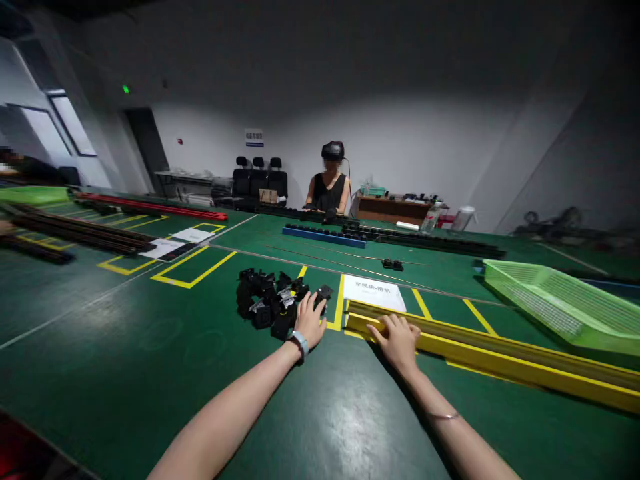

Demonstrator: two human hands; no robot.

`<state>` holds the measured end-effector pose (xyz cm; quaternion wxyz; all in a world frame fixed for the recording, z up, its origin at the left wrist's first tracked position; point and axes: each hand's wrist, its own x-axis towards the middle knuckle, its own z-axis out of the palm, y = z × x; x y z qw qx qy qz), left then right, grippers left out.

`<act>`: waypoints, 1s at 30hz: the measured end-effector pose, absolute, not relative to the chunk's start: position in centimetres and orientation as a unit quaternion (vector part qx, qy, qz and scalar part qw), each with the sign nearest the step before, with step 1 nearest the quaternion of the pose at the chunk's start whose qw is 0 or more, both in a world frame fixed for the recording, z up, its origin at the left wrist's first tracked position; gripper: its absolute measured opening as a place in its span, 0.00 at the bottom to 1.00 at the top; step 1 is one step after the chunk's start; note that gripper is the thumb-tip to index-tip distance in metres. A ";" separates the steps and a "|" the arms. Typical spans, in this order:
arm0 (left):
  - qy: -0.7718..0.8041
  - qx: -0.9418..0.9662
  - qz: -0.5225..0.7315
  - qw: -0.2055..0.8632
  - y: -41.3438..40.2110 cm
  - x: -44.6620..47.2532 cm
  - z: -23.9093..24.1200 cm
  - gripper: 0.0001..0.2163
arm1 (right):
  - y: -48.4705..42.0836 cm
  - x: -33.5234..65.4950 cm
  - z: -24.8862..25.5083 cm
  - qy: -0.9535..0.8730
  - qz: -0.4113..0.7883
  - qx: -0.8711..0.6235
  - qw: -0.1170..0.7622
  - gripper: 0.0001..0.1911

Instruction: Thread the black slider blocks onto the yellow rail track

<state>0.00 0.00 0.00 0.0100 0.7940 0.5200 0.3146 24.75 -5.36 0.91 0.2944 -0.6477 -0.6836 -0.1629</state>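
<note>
My left hand (310,321), with a watch on the wrist, reaches into a heap of small black blocks (267,300) on the green table (125,360). Its fingers close around one black block (324,293) at the heap's right edge. My right hand (399,340) rests with its fingers curled over the near left end of a long yellow rail (500,363). The rail runs off to the right along the table. A white paper sheet (374,292) lies just behind the rail's end.
A green plastic basket (565,303) stands at the right. Across the table a person wearing a headset (330,183) works at a blue rail (324,235) and long black rails (430,240). Red and dark rails (150,207) lie at the far left. Yellow tape marks boxes on the table.
</note>
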 end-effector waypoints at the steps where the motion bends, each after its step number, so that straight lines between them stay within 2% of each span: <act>1: 0.520 0.794 0.315 0.013 0.0 0.0 0.0 0.24 | -5.4 24.7 1.0 -0.683 -0.160 -0.647 0.300 0.18; 9: 0.537 0.765 0.354 0.010 0.3 -0.1 -0.4 0.26 | -6.3 24.1 1.2 -0.711 -0.123 -0.564 0.401 0.11; 12: 0.536 0.764 0.358 0.025 0.6 -0.2 -0.8 0.27 | -6.6 23.3 1.0 -0.787 0.004 -0.502 0.358 0.13; 16: 0.536 0.754 0.376 0.051 1.1 -0.3 -1.3 0.27 | -6.3 22.2 0.9 -0.796 0.114 -0.538 0.254 0.11; 30: 0.527 0.757 0.374 0.095 0.5 -0.5 -0.6 0.31 | -6.2 21.8 1.1 -0.778 0.131 -0.569 0.233 0.11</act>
